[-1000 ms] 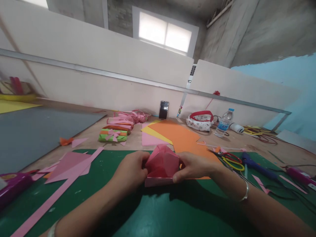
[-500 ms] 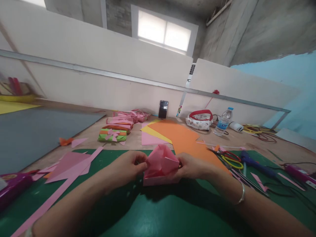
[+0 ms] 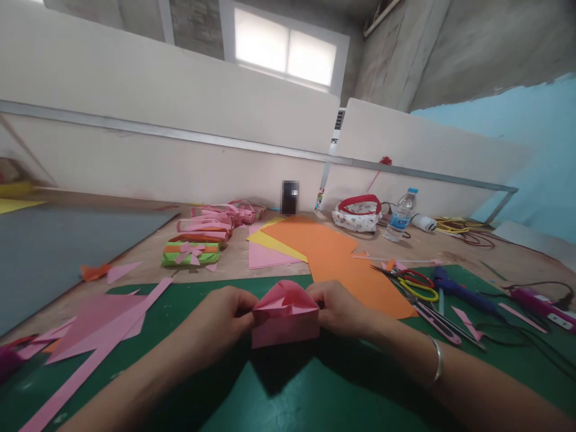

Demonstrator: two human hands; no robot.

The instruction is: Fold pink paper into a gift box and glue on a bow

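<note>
A folded pink paper piece [image 3: 284,315] is held just above the green cutting mat [image 3: 288,390], at the middle of the view. My left hand [image 3: 220,321] pinches its left side with fingers closed. My right hand [image 3: 341,309] grips its right side, fingers closed too, with a silver bangle on that wrist. The paper has a flat box-like front and pointed flaps folded over its top.
Orange sheets [image 3: 337,255], yellow and pink sheets lie behind the mat. Scissors [image 3: 411,282], a cutter and a blue tool lie to the right. Pink strips and offcuts [image 3: 96,327] lie left. A green-orange paper box [image 3: 191,252], a phone, a pouch and a water bottle [image 3: 400,216] stand farther back.
The puffed-up top of the pink paper has been pressed down flatter between both hands. The view has shifted slightly right and down.
</note>
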